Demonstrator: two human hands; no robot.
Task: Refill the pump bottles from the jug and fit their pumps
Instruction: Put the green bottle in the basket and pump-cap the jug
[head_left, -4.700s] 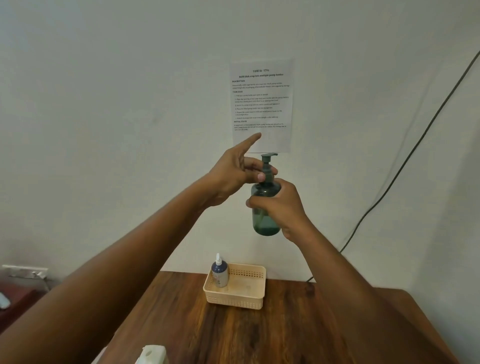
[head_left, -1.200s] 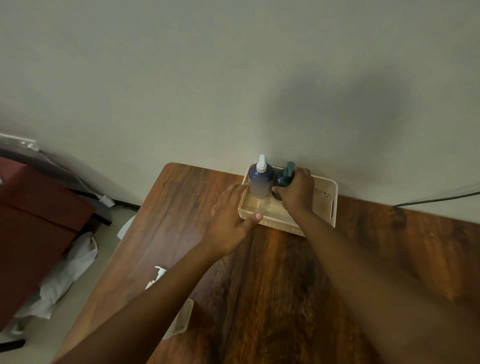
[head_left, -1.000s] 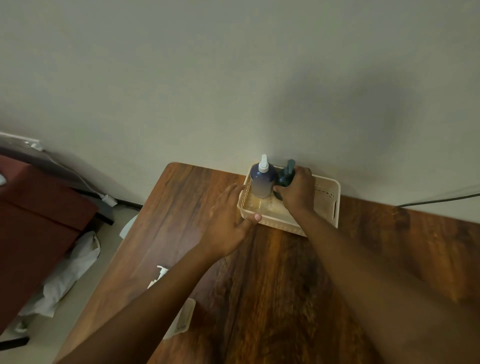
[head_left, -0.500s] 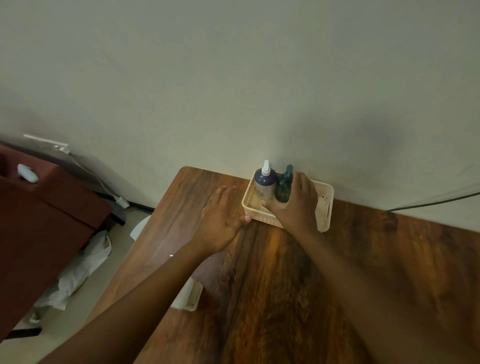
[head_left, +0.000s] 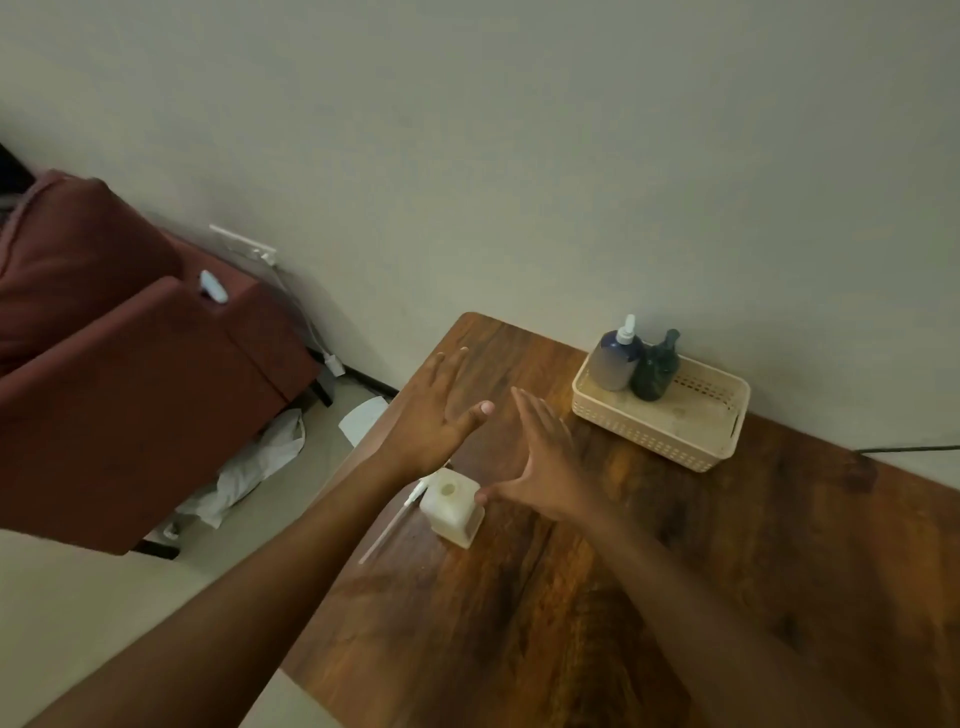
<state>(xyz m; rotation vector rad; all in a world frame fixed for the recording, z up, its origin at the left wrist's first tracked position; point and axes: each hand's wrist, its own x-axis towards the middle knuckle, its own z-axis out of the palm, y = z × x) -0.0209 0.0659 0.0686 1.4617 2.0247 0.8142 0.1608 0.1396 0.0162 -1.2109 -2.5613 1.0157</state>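
A blue bottle with a white pump (head_left: 615, 361) and a dark green pump bottle (head_left: 655, 367) stand side by side in the left end of a cream basket (head_left: 685, 434) by the wall. A white square bottle with an open neck (head_left: 451, 506) stands near the table's left edge. A loose white pump with a long tube (head_left: 392, 525) lies just left of it. My left hand (head_left: 439, 415) hovers open above the table, fingers spread. My right hand (head_left: 545, 457) is open too, its thumb close to the white bottle's right side.
The wooden table (head_left: 649, 597) stands against a pale wall. A dark red sofa (head_left: 119, 374) with a small white object on its arm stands on the left. White cloth and paper lie on the floor between them. A black cable runs at the far right.
Both hands have left the basket, where the green bottle now stands, and drawn back towards the white bottle. The view has swung left and down.
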